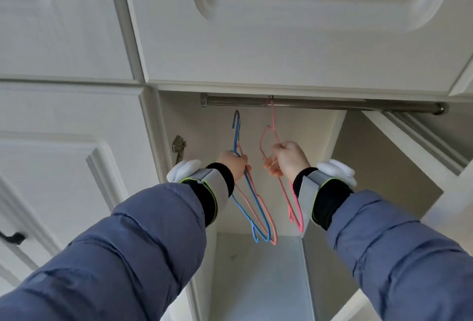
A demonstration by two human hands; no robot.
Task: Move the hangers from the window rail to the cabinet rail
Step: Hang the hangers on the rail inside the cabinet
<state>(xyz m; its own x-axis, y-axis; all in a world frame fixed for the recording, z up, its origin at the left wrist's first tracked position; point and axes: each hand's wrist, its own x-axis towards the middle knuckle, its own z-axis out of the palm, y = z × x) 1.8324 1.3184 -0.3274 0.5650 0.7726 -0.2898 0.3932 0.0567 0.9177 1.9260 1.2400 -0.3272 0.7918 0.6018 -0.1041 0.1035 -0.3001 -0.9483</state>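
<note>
Gripping hangers (258,208) below the cabinet rail (332,104), both hands (234,164) clamp wire inside the white wardrobe (256,65)

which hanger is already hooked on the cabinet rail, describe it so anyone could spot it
Find the metal cabinet rail across the open white cabinet. The thin pink wire hanger hooks over it near the middle, held by the right hand. The blue wire hanger beside it hangs free below the rail.

The round cabinet rail (332,105) looks like polished, glossy metal. The thin blue hanger (258,214) and the thin pink hanger (294,204) have a smooth coated finish. The white panelled cabinet doors (281,39) appear matt painted. The blue puffy sleeves (143,244) are soft quilted cloth.
</note>
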